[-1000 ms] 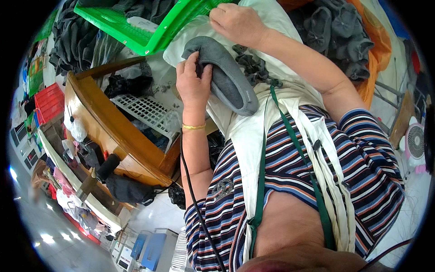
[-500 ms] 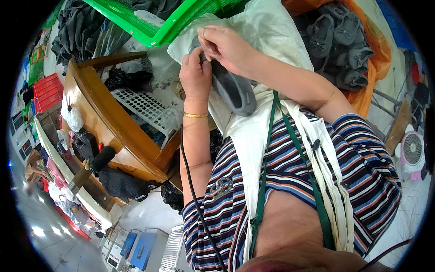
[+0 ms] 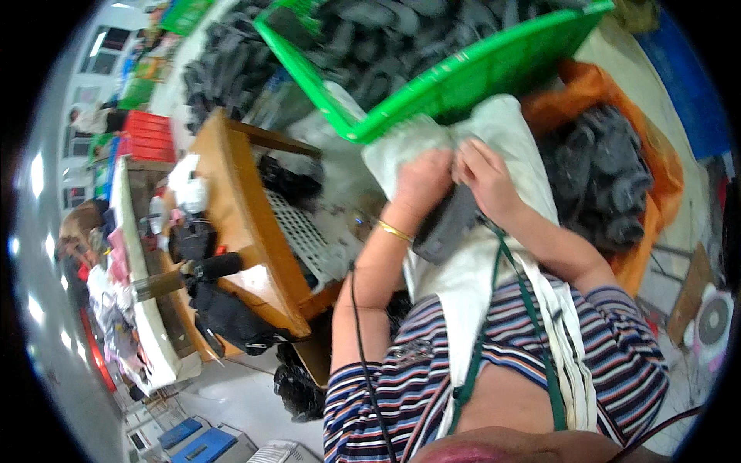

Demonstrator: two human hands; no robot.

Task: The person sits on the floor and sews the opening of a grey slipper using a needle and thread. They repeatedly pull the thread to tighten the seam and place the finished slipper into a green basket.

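A dark grey soft cloth slipper (image 3: 445,230) hangs over my lap, its near end pointing toward my body. My left hand (image 3: 424,182) is closed around its far end. Fingers of my right hand (image 3: 488,179) are bent and pinched together, meeting the left fingertips at that same end. Whatever they pinch is too small and blurred to make out. Under both hands lies the white apron cloth (image 3: 505,127) over my lap.
Beyond my knees stands a green crate (image 3: 463,81) of grey slippers. An orange sack (image 3: 664,166) on the right holds more. To the left are a wooden sewing table (image 3: 245,231) and a white perforated basket (image 3: 301,231). A fan (image 3: 712,318) sits far right.
My view has shifted, bringing more of the green crate into sight. The slipper has turned so its opening no longer shows. My right hand has come down beside the left.
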